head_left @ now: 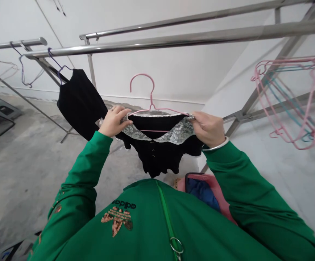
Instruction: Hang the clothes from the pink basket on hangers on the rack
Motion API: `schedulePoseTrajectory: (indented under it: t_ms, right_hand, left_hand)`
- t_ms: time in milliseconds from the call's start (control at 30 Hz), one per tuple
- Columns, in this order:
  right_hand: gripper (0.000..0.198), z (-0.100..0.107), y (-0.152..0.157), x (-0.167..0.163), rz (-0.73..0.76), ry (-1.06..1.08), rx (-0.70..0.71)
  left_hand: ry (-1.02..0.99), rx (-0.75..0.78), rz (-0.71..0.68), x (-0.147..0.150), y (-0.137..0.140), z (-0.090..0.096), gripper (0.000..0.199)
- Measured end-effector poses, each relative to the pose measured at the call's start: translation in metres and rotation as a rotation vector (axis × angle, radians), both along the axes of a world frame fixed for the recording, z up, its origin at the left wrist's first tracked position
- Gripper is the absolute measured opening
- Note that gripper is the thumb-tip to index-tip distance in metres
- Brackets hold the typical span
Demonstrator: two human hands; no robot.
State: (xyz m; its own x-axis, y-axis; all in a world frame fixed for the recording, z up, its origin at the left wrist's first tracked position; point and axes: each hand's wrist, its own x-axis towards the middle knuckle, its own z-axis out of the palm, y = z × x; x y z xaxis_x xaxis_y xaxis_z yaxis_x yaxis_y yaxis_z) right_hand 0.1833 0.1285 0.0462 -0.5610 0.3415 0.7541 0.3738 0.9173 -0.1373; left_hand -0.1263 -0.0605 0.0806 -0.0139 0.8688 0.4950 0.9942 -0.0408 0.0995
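A black blouse [160,154] with a white lace collar hangs spread out in front of my chest. Inside its neckline sits a pink wire hanger [152,98], whose hook sticks up below the metal rail and touches nothing. With fingers closed, my left hand [115,120] grips the blouse at the left end of the collar. My right hand [208,127], a bangle at its wrist, pinches the right end of the collar at the shoulder. The hanger's two ends are hidden by the cloth and my fingers.
A metal rail [157,45] crosses ahead, with a black garment [78,103] on a purple hanger [60,69] at its left end. Pink hangers [285,139] and teal ones hang at the right. Below stands a pink basket [222,195] holding blue cloth [202,190].
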Motion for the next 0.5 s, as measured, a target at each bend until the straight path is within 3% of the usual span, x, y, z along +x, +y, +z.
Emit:
schedulePoseTrajectory:
  t_ms: [133,267,400,500]
  right_hand:
    - [0.03,0.011,0.0,0.0,0.006,-0.001,-0.025]
    - [0.03,0.019,0.016,0.001,0.049,-0.079,-0.133]
    - [0.031,0.021,0.033,0.01,0.068,-0.148,-0.206]
    - [0.03,0.023,0.028,0.015,0.029,-0.128,-0.176]
  left_hand:
    - [-0.083,-0.006,-0.001,0.012,0.013,0.005,0.028]
    - [-0.121,0.112,0.054,0.009,0.011,0.014,0.019]
    - [-0.104,0.167,0.107,-0.001,0.006,0.026,0.021]
    - [-0.042,0.178,0.122,-0.003,0.002,0.033,0.022]
